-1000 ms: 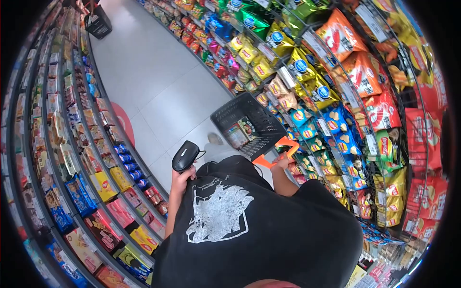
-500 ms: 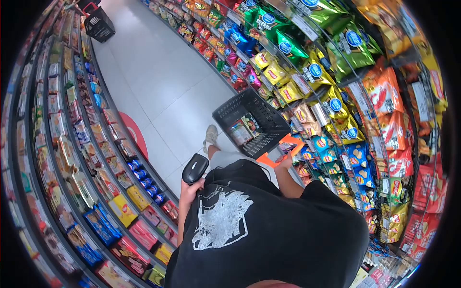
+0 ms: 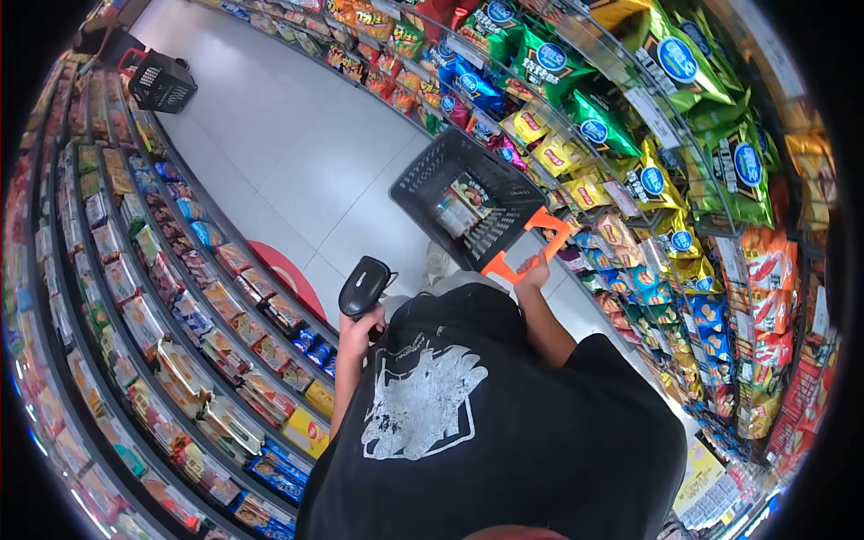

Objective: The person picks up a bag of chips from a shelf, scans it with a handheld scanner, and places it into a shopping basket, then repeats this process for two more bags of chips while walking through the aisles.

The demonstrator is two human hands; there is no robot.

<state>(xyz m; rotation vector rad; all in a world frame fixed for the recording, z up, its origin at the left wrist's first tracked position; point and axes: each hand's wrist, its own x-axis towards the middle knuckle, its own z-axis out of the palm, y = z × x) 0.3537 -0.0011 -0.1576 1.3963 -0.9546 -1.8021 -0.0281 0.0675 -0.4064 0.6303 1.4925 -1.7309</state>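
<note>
My left hand (image 3: 357, 331) is wrapped round the grip of a black handheld barcode scanner (image 3: 365, 286), its head pointing up and away from my body. On the other side, my right hand (image 3: 533, 274) grips the orange handle (image 3: 560, 236) of a black plastic shopping basket (image 3: 421, 189). That basket is tilted beside the snack shelves. Inside lie a few packages (image 3: 461, 209), too small to identify. Both hands are in front of my black shirt (image 3: 549, 432), the scanner close to its left side.
Shelves of boxed and wrapped snacks (image 3: 193, 324) curve along the left. Bags of chips (image 3: 598, 130) fill the racks on the right. Pale floor tiles (image 3: 297, 144) run between them, with a red floor marking (image 3: 290, 277). Another black basket (image 3: 164, 83) stands farther up the aisle.
The view has turned and moved forward along the aisle, so the shelves and far basket sit differently. Both hands keep their holds on the scanner and the basket handle.
</note>
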